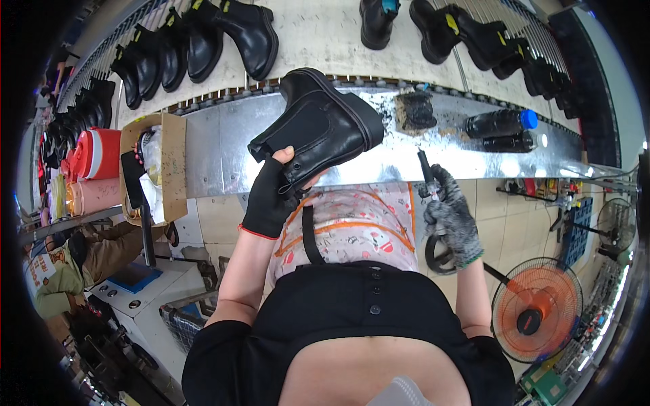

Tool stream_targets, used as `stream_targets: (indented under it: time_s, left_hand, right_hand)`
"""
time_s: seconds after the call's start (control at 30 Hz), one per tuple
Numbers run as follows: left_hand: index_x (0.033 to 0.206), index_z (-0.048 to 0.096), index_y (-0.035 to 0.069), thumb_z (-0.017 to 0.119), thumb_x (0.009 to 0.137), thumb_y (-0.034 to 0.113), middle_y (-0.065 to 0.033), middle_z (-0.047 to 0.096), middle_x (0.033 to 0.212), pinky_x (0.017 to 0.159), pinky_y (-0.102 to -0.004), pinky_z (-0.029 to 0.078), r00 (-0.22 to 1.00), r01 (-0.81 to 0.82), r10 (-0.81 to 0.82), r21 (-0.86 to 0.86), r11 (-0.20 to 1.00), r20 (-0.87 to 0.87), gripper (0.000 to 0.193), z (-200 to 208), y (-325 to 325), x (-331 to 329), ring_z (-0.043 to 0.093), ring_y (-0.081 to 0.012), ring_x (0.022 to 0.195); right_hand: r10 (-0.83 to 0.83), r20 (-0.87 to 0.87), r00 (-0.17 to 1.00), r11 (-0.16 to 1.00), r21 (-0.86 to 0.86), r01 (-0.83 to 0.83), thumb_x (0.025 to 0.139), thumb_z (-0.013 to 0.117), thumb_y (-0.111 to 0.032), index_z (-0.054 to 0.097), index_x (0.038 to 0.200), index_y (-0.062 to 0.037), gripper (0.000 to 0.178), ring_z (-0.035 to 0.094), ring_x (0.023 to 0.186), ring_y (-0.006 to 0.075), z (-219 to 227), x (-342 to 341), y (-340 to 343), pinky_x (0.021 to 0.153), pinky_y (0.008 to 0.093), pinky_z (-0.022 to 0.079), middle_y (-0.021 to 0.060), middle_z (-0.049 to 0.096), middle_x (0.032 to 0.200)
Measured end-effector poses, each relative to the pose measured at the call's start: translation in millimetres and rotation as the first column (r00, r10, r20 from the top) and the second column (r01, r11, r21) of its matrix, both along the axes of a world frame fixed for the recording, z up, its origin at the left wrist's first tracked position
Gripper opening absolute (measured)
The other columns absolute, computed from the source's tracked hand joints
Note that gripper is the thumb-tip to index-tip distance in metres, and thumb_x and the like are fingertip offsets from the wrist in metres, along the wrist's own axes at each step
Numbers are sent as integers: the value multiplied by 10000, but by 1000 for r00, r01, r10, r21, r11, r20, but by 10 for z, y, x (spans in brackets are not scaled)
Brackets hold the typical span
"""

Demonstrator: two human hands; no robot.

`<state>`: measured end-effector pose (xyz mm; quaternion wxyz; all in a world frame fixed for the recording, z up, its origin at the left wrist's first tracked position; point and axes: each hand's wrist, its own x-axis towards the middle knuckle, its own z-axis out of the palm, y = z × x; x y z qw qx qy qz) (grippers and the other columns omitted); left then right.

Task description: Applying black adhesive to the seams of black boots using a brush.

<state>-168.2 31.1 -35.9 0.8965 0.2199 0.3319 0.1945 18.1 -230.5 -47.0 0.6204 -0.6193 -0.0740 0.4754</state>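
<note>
Boot (pixel 325 118), black, ankle height: one, tilted, gripped by the shaft in the closed fingers of my left hand (pixel 267 197), black fingerless glove, thumb tip bare against the leather. Position: beyond these fingers and to their right. Long axis of the shaft: from my thumb, away and rightward to the sole (pixel 349 105). Sole faces away and to the right; heel is the end nearest my right side.

Tool (pixel 424 164), thin, dark: one, closed in the fingers of my right hand (pixel 450 220), grey glove; exact kind cannot be told. Its tip points away, slightly leftward, standing to the right of the heel and apart from it. Left hand is nearer the boot, touching it; right hand stands clear.

Block (pixel 415 111), blackened: one, on the counter (pixel 223 135), just beyond the tool tip. Bottle (pixel 497 124), dark, blue cap: one, lying farther right of my right fingers.
</note>
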Motion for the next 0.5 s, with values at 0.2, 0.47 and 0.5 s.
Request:
stream_targets:
  time_s: [0.2,0.47,0.5]
  left_hand:
    - [1256,455,-6,626,827,211,-143,631,1064,609,-293,565,964,212,-249,289,933,97,510,-308,851,509,659,-220,871]
    - [1054,537,-3,750,650,121,-99,623,810,472,-348,535,954,246,-74,620,745,-289,474,-496,2196,2102,636,-237,612]
    - [1076,524,-18,774,613,173,-122,630,857,517,-362,541,916,322,-59,640,698,-396,561,-500,2257,2261,647,-264,670]
  right_hand:
    - [-157,126,979,988,13,157,884,545,-117,302,1383,-41,561,476,598,62,-717,-16,294,494,212,445,-18,501,749]
    - [-315,80,946,947,96,307,911,526,-234,427,1248,-85,381,466,505,88,-1278,-145,538,430,246,415,2,500,739]
    - [-331,93,939,943,81,324,912,517,-222,435,1244,-88,367,469,508,86,-1275,-164,537,430,241,414,5,508,747]
